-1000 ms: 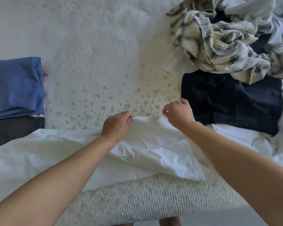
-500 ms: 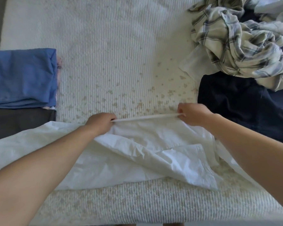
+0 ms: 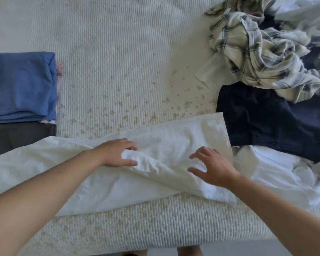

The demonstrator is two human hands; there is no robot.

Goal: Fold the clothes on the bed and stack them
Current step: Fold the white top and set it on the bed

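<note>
A white garment (image 3: 174, 137) lies spread across the near part of the bed, its far edge laid out flat toward the right. My left hand (image 3: 116, 154) rests on its middle, with fingers and thumb curled round a raised fold of the white cloth. My right hand (image 3: 212, 167) is over the garment's right part, fingers spread and straight, holding nothing. A folded blue garment (image 3: 22, 85) sits on a stack at the left, over a dark grey folded piece (image 3: 20, 137).
At the right lies an unfolded pile: a plaid shirt (image 3: 257, 50), a dark navy garment (image 3: 270, 121) and more white cloth (image 3: 277, 169). The bed (image 3: 118, 61) has a ribbed cream cover; its near edge runs along the bottom.
Both hands were pinching the garment's far edge and pulling it taut. That edge now lies flat farther right; the right hand has let go, and the left has moved back onto a fold.
</note>
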